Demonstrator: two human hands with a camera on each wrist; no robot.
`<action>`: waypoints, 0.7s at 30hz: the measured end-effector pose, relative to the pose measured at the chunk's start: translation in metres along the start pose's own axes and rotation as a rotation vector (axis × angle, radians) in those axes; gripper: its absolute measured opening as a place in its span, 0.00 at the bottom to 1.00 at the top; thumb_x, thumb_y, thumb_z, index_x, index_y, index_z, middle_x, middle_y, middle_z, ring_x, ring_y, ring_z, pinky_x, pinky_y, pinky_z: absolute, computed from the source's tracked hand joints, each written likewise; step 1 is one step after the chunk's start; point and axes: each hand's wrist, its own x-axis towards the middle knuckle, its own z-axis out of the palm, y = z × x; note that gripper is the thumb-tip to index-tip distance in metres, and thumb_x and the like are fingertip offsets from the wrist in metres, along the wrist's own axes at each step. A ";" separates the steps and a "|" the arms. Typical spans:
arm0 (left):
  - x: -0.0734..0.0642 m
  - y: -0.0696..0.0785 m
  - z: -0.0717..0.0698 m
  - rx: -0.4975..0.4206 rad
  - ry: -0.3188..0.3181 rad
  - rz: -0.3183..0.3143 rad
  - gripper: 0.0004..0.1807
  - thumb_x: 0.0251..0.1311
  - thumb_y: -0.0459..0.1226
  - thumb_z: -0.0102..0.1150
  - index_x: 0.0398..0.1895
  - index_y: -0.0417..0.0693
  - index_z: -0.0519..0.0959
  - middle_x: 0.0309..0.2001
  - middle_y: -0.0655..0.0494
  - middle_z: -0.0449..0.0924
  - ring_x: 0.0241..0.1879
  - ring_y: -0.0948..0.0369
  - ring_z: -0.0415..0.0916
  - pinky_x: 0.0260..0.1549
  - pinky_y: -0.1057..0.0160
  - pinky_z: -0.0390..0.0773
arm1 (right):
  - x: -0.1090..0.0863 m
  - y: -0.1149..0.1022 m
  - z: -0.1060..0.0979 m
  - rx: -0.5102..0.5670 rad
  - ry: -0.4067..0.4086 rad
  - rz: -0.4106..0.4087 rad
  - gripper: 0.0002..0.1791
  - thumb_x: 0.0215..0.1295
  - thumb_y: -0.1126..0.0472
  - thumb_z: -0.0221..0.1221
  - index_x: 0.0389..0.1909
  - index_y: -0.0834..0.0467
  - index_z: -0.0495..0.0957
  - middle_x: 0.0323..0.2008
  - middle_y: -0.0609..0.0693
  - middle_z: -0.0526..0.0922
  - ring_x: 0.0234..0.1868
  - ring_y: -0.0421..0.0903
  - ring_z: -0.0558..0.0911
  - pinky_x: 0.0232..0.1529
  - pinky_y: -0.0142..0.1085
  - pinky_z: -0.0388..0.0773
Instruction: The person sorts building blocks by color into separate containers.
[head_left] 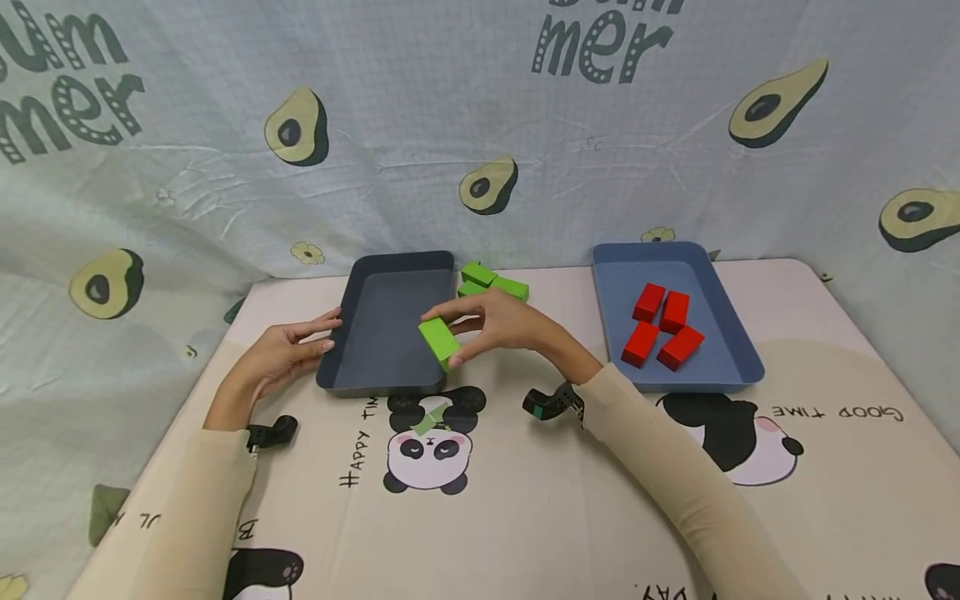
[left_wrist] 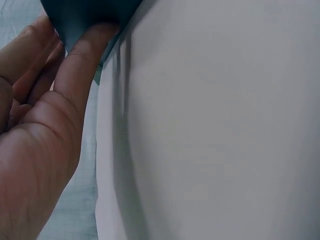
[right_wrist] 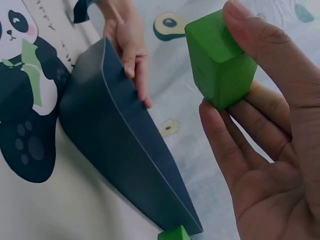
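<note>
Green block [head_left: 438, 342]: held by the right hand [head_left: 504, 322], thumb at one end and fingertips at the other, raised clear of the tabletop [head_left: 525, 508]. From my remote station I read all clock positions on the head view, centred on the dark tray [head_left: 393, 321].

1. Held block: between 3 and 4 o'clock, tilted, appearing across the tray's rim on that side. My right wrist view shows a gap between block and tray wall.

2. Left hand [head_left: 281, 354]: 9 o'clock. I observe extended fingers, empty of any block, in contact with the dark tray's side. My left wrist view shows one digit set against the outer wall.

3. Three green blocks [head_left: 510, 288]: 2 o'clock, grouped just beside the dark tray. The right hand partly masks this group; I cannot tell whether more lie behind it.

4. Blue tray [head_left: 660, 265]: 3 o'clock, well apart from the dark tray. I count four red blocks [head_left: 681, 347] inside, loosely clustered.

5. Panda print [head_left: 429, 467]: 5 o'clock, on the table covering near the dark tray.

6. Wrist cameras [head_left: 555, 402]: black units, one per cuff, at 8 and 4 o'clock.

7. Backdrop [head_left: 405, 100]: 12 o'clock, pale cloth bearing avocado motifs.
</note>
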 end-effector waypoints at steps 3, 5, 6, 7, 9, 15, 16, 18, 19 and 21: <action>-0.001 0.000 0.000 0.004 0.002 0.002 0.37 0.67 0.31 0.64 0.76 0.35 0.59 0.81 0.57 0.47 0.57 0.81 0.73 0.49 0.71 0.81 | 0.003 0.000 0.000 0.001 0.000 -0.004 0.37 0.50 0.68 0.78 0.64 0.62 0.78 0.63 0.54 0.80 0.62 0.45 0.80 0.63 0.37 0.78; -0.001 0.000 -0.001 0.009 0.002 0.005 0.37 0.67 0.31 0.64 0.76 0.36 0.60 0.81 0.57 0.47 0.57 0.80 0.73 0.48 0.71 0.82 | 0.005 0.000 0.001 -0.001 0.000 -0.011 0.37 0.50 0.68 0.77 0.64 0.61 0.78 0.63 0.54 0.80 0.61 0.45 0.81 0.63 0.37 0.77; 0.000 0.000 -0.001 0.017 0.004 0.009 0.37 0.67 0.31 0.64 0.76 0.36 0.60 0.81 0.57 0.47 0.57 0.80 0.72 0.48 0.71 0.81 | 0.007 0.000 0.001 -0.002 -0.001 -0.015 0.37 0.51 0.68 0.77 0.65 0.61 0.78 0.64 0.54 0.79 0.61 0.45 0.80 0.63 0.37 0.77; 0.000 0.000 -0.001 0.021 0.006 0.011 0.37 0.67 0.31 0.64 0.76 0.36 0.61 0.81 0.57 0.47 0.57 0.80 0.73 0.48 0.71 0.81 | 0.008 0.000 0.001 -0.003 -0.002 -0.017 0.37 0.51 0.68 0.77 0.65 0.61 0.77 0.64 0.53 0.79 0.62 0.45 0.80 0.63 0.37 0.77; 0.001 -0.001 -0.002 0.028 0.013 0.013 0.36 0.67 0.31 0.64 0.76 0.37 0.62 0.81 0.57 0.48 0.57 0.81 0.73 0.48 0.71 0.81 | 0.010 0.000 0.001 -0.006 -0.007 -0.027 0.37 0.52 0.68 0.77 0.66 0.61 0.77 0.65 0.53 0.78 0.63 0.44 0.79 0.63 0.37 0.77; 0.003 -0.002 -0.002 0.020 0.017 0.003 0.37 0.66 0.32 0.65 0.76 0.36 0.61 0.81 0.57 0.48 0.57 0.80 0.73 0.50 0.71 0.81 | 0.013 -0.001 0.001 -0.030 -0.019 -0.010 0.39 0.53 0.67 0.76 0.68 0.60 0.74 0.66 0.53 0.77 0.66 0.44 0.77 0.63 0.36 0.76; 0.003 -0.002 -0.002 0.018 0.017 -0.001 0.37 0.66 0.32 0.65 0.76 0.36 0.61 0.81 0.57 0.48 0.57 0.80 0.73 0.50 0.71 0.81 | 0.014 -0.001 0.001 -0.035 -0.022 -0.001 0.39 0.54 0.67 0.76 0.68 0.60 0.74 0.66 0.53 0.76 0.66 0.45 0.77 0.63 0.35 0.76; 0.003 -0.003 -0.001 0.012 0.017 -0.002 0.37 0.66 0.31 0.65 0.76 0.37 0.61 0.81 0.57 0.48 0.57 0.80 0.73 0.49 0.71 0.81 | 0.015 -0.001 0.001 -0.044 -0.024 0.016 0.38 0.54 0.67 0.75 0.68 0.60 0.74 0.66 0.54 0.76 0.65 0.46 0.77 0.63 0.34 0.76; 0.003 -0.003 -0.001 0.010 0.018 -0.002 0.37 0.66 0.31 0.65 0.76 0.37 0.62 0.81 0.58 0.48 0.57 0.79 0.74 0.49 0.71 0.81 | 0.016 -0.001 0.001 -0.047 -0.027 0.023 0.38 0.54 0.66 0.75 0.68 0.60 0.74 0.66 0.54 0.76 0.65 0.46 0.78 0.63 0.34 0.76; 0.004 -0.004 -0.002 0.006 0.017 0.000 0.36 0.66 0.31 0.65 0.76 0.38 0.63 0.81 0.58 0.49 0.57 0.79 0.74 0.48 0.71 0.82 | 0.019 -0.001 0.001 -0.065 -0.030 0.028 0.38 0.54 0.65 0.76 0.67 0.60 0.74 0.66 0.53 0.77 0.64 0.45 0.78 0.63 0.33 0.76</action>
